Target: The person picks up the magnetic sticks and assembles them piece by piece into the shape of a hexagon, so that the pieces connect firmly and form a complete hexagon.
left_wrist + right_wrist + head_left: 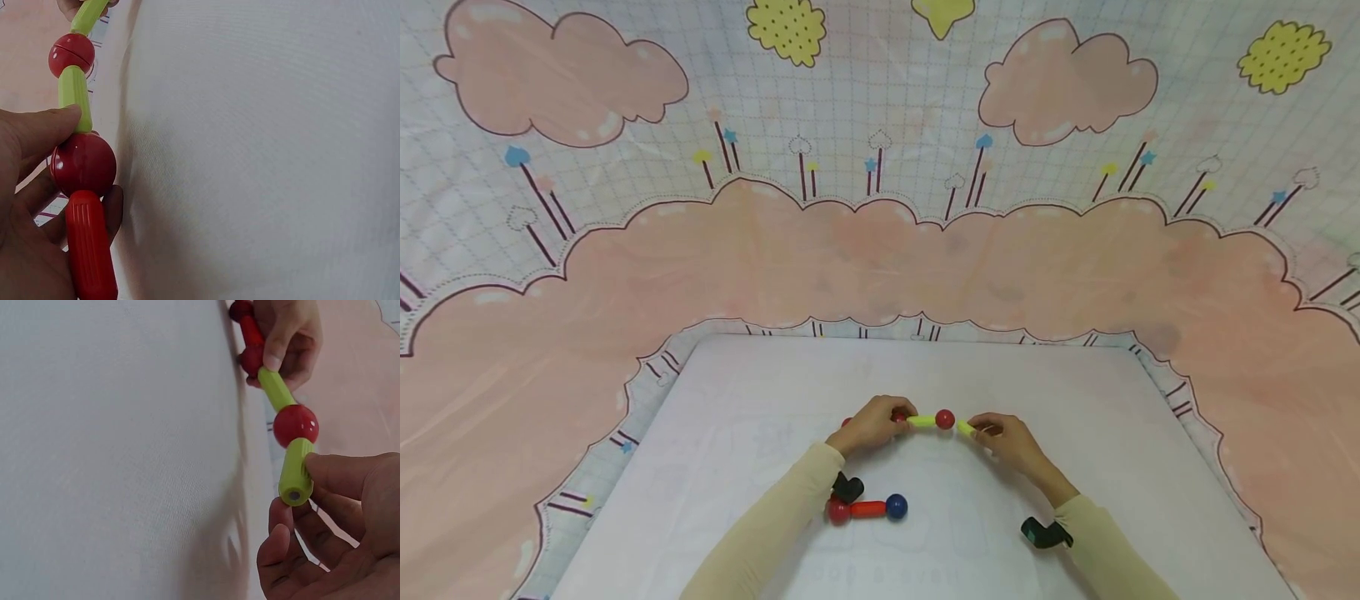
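Observation:
My left hand (872, 423) grips a chain of toy building balls and rods, its thumb on a yellow-green rod (74, 94) and its fingers around a red ball (87, 164). A red rod (91, 247) extends from that ball toward the left, to another red ball (241, 310). The yellow-green rod's other end bears a red ball (944, 419). My right hand (1011, 440) pinches a second yellow-green rod (296, 470) between thumb and fingers, one end right at this ball. The rod's free end shows a grey disc.
Nearer on the white table (970, 533) lies a separate piece: a red ball (838, 511), a red rod (868, 509) and a blue ball (897, 507). The left wrist camera (849, 488) overlaps it in the head view. A patterned cloth (910, 267) spreads beyond the table.

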`<state>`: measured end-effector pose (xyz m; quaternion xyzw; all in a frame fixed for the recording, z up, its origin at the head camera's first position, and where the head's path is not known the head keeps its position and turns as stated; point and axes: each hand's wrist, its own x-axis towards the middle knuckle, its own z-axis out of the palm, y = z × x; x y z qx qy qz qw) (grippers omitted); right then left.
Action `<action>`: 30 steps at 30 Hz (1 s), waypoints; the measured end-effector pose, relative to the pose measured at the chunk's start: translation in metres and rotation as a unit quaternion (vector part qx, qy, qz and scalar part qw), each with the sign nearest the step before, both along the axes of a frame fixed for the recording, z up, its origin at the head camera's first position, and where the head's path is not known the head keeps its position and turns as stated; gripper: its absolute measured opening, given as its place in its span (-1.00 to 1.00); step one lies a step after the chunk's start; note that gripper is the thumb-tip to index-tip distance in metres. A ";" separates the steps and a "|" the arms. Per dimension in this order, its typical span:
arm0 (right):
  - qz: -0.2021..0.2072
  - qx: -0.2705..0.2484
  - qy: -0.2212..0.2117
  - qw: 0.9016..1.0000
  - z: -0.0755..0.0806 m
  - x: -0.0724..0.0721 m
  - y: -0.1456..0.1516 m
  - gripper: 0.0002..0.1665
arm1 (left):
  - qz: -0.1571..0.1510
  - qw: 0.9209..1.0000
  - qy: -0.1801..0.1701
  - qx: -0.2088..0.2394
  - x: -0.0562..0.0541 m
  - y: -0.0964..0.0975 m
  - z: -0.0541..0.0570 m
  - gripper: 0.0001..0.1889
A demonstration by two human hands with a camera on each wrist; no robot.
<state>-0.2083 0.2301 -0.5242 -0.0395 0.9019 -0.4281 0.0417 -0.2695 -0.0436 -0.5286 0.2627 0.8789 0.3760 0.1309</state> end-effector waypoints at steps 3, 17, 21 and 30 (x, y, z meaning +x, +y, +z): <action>0.003 -0.002 0.002 1.000 -0.001 0.000 -0.002 -0.77 | 0.000 1.000 -0.001 -0.001 0.001 0.000 0.000 -0.78; 0.000 0.028 0.005 1.000 -0.005 -0.003 -0.009 -0.78 | 0.002 1.000 0.001 -0.003 0.000 -0.003 0.000 -0.80; -0.001 0.033 0.003 0.999 -0.007 -0.005 -0.009 -0.79 | 0.016 1.000 -0.010 0.010 0.001 -0.007 0.003 -0.81; 0.003 0.034 0.002 0.999 -0.007 -0.007 -0.007 -0.81 | 0.036 0.999 -0.007 0.040 0.008 -0.024 0.022 -0.72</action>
